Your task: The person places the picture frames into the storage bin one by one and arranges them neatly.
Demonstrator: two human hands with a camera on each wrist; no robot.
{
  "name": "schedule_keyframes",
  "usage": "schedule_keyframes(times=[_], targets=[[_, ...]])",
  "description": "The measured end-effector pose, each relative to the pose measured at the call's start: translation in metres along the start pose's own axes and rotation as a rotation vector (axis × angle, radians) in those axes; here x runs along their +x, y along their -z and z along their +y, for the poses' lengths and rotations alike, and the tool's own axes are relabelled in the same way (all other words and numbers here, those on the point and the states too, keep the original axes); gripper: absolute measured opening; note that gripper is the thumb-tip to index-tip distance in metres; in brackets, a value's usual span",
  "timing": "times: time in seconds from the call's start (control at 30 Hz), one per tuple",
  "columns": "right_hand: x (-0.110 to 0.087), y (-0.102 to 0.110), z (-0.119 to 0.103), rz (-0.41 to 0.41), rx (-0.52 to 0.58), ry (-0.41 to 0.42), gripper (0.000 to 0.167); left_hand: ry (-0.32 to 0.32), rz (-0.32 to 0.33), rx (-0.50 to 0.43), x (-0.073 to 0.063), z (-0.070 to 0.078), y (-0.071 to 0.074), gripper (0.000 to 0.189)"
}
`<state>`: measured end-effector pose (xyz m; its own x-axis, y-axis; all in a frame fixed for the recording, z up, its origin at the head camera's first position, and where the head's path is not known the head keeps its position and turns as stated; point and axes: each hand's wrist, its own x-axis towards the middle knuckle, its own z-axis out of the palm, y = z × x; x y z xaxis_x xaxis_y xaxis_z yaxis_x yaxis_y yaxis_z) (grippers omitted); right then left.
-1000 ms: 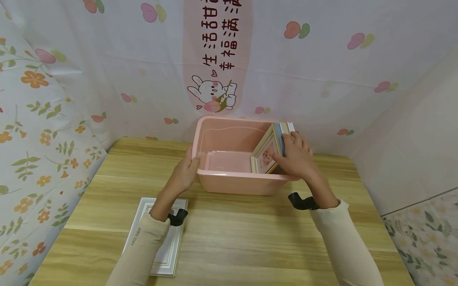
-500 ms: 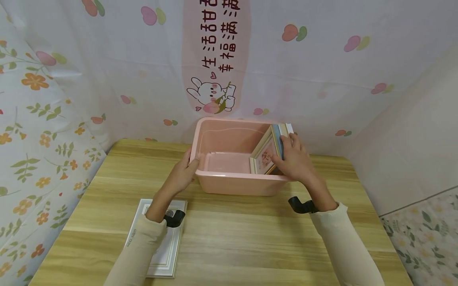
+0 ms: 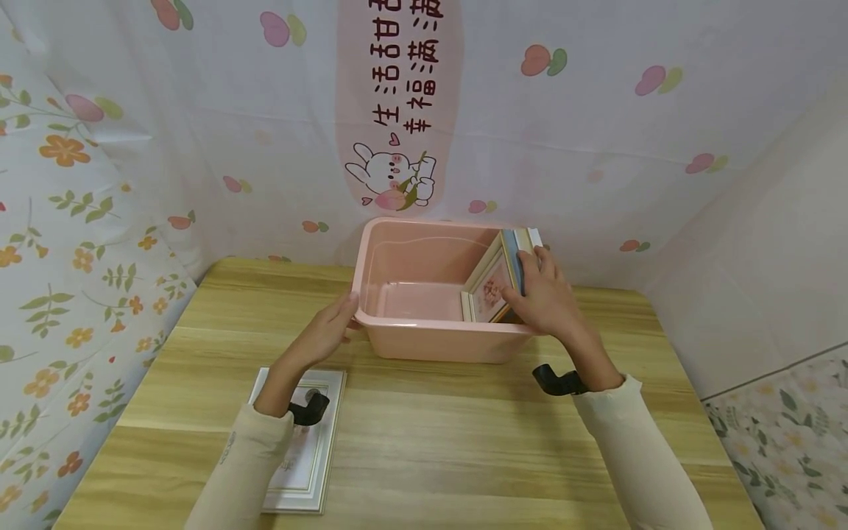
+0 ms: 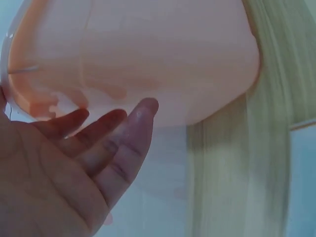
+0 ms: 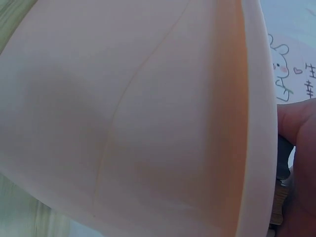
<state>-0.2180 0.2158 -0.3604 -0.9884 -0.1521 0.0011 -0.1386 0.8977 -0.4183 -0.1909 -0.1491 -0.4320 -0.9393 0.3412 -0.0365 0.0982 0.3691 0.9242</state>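
Observation:
A pink plastic basin (image 3: 444,344) stands at the back of the table. Several picture frames (image 3: 489,288) lean together against its right end, the front one showing a pinkish print. My right hand (image 3: 548,298) grips their upper edges, thumb over the front face and fingers across the back ones. In the right wrist view the basin's wall (image 5: 163,123) hides most of that grip. Beside the basin's left end is my left hand (image 3: 324,333), its fingertips right at the rim. The left wrist view shows its fingers (image 4: 131,153) loosely extended against the outer wall.
A white picture frame (image 3: 311,471) lies flat at the front left of the wooden table (image 3: 450,442), partly under my left forearm. Patterned cloth (image 3: 530,147) hangs behind the basin and along the left side.
My left hand has let go of the basin's left rim and shifted slightly left and down. The right hand and the frames it holds stay nearly where they were.

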Motion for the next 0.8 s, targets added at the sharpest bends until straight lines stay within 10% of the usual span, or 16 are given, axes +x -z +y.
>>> schedule_keyframes(times=[0.37,0.8], targets=[[0.000,0.000,0.000,-0.004,0.004,0.002,0.074,-0.052,-0.097,-0.020,-0.013,-0.023,0.010,0.067],[0.000,0.002,0.000,-0.009,0.008,0.008,0.074,0.065,-0.396,0.443,-0.037,-0.044,0.026,0.058]])
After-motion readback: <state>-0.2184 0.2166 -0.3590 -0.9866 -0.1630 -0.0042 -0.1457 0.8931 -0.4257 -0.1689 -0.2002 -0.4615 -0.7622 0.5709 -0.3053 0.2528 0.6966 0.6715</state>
